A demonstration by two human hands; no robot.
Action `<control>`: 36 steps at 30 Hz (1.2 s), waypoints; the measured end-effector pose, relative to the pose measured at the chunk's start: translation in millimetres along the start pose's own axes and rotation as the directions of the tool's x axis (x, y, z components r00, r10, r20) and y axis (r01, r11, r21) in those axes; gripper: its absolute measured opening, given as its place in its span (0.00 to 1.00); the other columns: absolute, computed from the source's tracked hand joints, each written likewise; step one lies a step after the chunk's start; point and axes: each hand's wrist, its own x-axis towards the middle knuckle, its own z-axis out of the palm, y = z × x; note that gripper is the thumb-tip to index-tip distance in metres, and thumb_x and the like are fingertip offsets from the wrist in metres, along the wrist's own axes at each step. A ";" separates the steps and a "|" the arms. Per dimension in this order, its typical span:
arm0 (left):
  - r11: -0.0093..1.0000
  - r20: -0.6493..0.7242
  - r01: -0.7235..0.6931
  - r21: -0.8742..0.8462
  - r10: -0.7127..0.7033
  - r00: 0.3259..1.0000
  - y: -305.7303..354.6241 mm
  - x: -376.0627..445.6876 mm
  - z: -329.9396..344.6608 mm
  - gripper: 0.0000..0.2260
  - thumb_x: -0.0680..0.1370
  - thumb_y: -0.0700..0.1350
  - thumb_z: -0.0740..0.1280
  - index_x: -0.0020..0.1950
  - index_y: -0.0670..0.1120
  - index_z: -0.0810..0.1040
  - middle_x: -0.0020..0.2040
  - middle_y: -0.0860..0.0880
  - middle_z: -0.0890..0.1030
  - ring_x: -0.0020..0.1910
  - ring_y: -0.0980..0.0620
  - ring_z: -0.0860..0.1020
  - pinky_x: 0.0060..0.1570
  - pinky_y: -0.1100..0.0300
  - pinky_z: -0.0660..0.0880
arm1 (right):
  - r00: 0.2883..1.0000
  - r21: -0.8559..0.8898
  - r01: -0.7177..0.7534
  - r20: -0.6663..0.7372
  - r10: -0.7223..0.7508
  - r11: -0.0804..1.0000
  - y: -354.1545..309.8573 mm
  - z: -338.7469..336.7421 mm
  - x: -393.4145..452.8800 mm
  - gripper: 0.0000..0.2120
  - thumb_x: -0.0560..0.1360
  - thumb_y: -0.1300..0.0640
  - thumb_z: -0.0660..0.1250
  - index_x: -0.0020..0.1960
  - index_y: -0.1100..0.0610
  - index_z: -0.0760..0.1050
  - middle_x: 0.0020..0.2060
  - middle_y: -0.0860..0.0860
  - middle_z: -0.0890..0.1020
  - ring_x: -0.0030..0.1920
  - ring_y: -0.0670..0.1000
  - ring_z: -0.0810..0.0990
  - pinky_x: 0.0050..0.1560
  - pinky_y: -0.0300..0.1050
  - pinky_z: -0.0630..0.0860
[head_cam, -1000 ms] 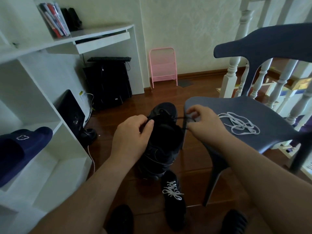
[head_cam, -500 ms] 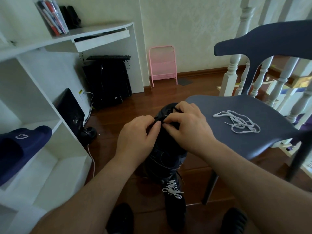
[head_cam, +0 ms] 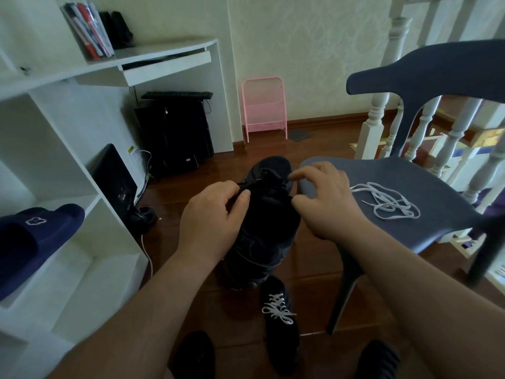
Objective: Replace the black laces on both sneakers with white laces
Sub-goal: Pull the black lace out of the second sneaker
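A black sneaker (head_cam: 266, 214) is held up in front of me, toe pointing away. My left hand (head_cam: 210, 220) grips its left side, thumb and fingers pinching the black lace (head_cam: 269, 181) near the eyelets. My right hand (head_cam: 322, 198) is at the sneaker's right side, its forefinger and thumb pinching the lace near the toe end. A second black sneaker (head_cam: 281, 324) with a white lace threaded in lies on the floor below. A loose white lace (head_cam: 388, 201) lies in a heap on the blue-grey chair seat (head_cam: 426, 187).
White shelving (head_cam: 62, 187) stands at my left with a navy slipper (head_cam: 32, 239) on one shelf. A black computer tower (head_cam: 175, 132) and a pink rack (head_cam: 263, 108) stand at the far wall. White banisters (head_cam: 382, 99) rise behind the chair. Dark slippers (head_cam: 196, 354) are on my feet at the bottom edge.
My right hand swung from pulling the lace out rightward, back over the sneaker, and has now shifted right again to its right side. The left hand kept its grip.
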 end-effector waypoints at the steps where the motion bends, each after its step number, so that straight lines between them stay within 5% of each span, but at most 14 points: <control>1: 1.000 0.006 -0.005 0.001 0.005 1.000 1.7 -1.1 0.8 0.15 0.85 0.51 0.65 0.39 0.52 0.72 0.33 0.55 0.71 0.34 0.57 0.72 0.32 0.61 0.65 | 0.995 -0.008 0.096 -0.034 -0.096 0.995 -5.5 2.6 -3.6 0.15 0.70 0.48 0.62 0.56 0.41 0.78 0.57 0.42 0.70 0.66 0.53 0.66 0.64 0.57 0.68; 3: 1.000 0.028 -0.017 0.010 0.017 0.999 4.7 -3.4 4.2 0.15 0.85 0.52 0.65 0.39 0.52 0.72 0.33 0.55 0.70 0.34 0.57 0.72 0.31 0.62 0.64 | 0.966 -0.061 0.240 -0.081 -0.244 0.969 -15.2 12.2 -9.4 0.17 0.72 0.44 0.61 0.56 0.43 0.82 0.57 0.41 0.75 0.66 0.51 0.68 0.63 0.57 0.70; 7: 0.999 0.055 -0.035 0.030 0.033 0.998 7.5 -5.4 7.9 0.14 0.85 0.52 0.64 0.40 0.52 0.73 0.34 0.55 0.71 0.34 0.57 0.72 0.31 0.63 0.64 | 0.952 -0.081 0.295 -0.064 -0.300 0.952 -16.8 30.3 -9.6 0.16 0.77 0.41 0.61 0.56 0.47 0.82 0.54 0.42 0.79 0.60 0.50 0.74 0.59 0.58 0.76; 9: 0.999 0.055 -0.043 0.032 0.041 0.998 8.2 -5.2 7.5 0.14 0.85 0.52 0.64 0.40 0.52 0.73 0.34 0.56 0.71 0.35 0.57 0.71 0.32 0.64 0.63 | 0.947 -0.016 0.302 -0.109 -0.302 0.953 -16.3 32.3 -7.6 0.10 0.78 0.44 0.65 0.49 0.47 0.82 0.49 0.41 0.80 0.54 0.45 0.76 0.57 0.49 0.75; 13: 0.998 0.050 -0.056 0.035 0.054 0.997 9.9 -4.8 5.9 0.13 0.85 0.52 0.64 0.41 0.53 0.72 0.35 0.57 0.70 0.35 0.57 0.71 0.32 0.62 0.64 | 0.994 0.255 0.101 -0.054 -0.090 0.962 -21.6 19.2 -6.2 0.08 0.78 0.54 0.69 0.40 0.48 0.80 0.45 0.41 0.80 0.46 0.40 0.77 0.43 0.35 0.71; 20: 0.998 -0.042 0.058 -0.037 -0.059 0.997 -3.7 1.7 -3.2 0.16 0.86 0.50 0.64 0.38 0.49 0.71 0.32 0.53 0.70 0.33 0.56 0.72 0.32 0.56 0.66 | 0.953 0.331 -0.160 -0.195 0.234 0.930 12.2 -15.5 6.4 0.11 0.78 0.56 0.64 0.37 0.57 0.73 0.30 0.50 0.73 0.32 0.51 0.70 0.35 0.44 0.66; 23: 0.997 -0.070 0.066 -0.037 -0.068 0.995 -7.7 2.4 -7.1 0.16 0.86 0.50 0.64 0.38 0.48 0.72 0.32 0.53 0.71 0.32 0.55 0.72 0.32 0.53 0.69 | 0.951 0.252 -0.257 -0.103 0.290 0.933 30.1 -21.6 10.1 0.10 0.78 0.54 0.66 0.41 0.59 0.76 0.31 0.51 0.74 0.33 0.53 0.72 0.36 0.46 0.68; 26: 0.997 -0.074 0.063 -0.036 -0.066 0.995 -7.7 1.4 -7.6 0.16 0.85 0.49 0.65 0.37 0.49 0.72 0.32 0.53 0.71 0.32 0.55 0.72 0.32 0.54 0.68 | 0.975 0.138 -0.218 -0.018 0.223 0.966 27.9 -15.4 5.4 0.06 0.78 0.50 0.67 0.45 0.51 0.79 0.36 0.47 0.80 0.39 0.51 0.79 0.41 0.47 0.74; 29: 0.999 -0.042 0.035 -0.041 -0.037 0.998 -8.2 0.9 -6.0 0.15 0.85 0.50 0.65 0.39 0.51 0.72 0.33 0.54 0.72 0.34 0.56 0.73 0.33 0.56 0.69 | 0.991 0.092 -0.028 -0.128 0.039 0.995 13.1 -7.1 -1.1 0.04 0.80 0.49 0.68 0.53 0.47 0.79 0.46 0.44 0.80 0.48 0.47 0.78 0.50 0.47 0.75; 33: 0.998 0.015 -0.039 -0.045 0.040 0.999 -2.1 -1.1 -1.6 0.11 0.86 0.50 0.64 0.43 0.56 0.72 0.36 0.57 0.73 0.37 0.58 0.73 0.36 0.60 0.68 | 0.954 0.039 0.262 -0.158 -0.253 0.964 -2.4 3.8 -6.1 0.07 0.79 0.52 0.72 0.56 0.47 0.85 0.46 0.43 0.78 0.49 0.45 0.77 0.52 0.40 0.72; 36: 0.998 0.036 -0.065 -0.014 0.066 0.997 2.5 -3.1 5.1 0.08 0.86 0.50 0.65 0.47 0.53 0.78 0.39 0.57 0.75 0.39 0.56 0.75 0.38 0.56 0.71 | 0.953 -0.092 0.285 -0.078 -0.293 0.954 -5.2 17.3 -4.0 0.13 0.79 0.49 0.70 0.64 0.45 0.83 0.47 0.43 0.77 0.52 0.50 0.75 0.55 0.45 0.72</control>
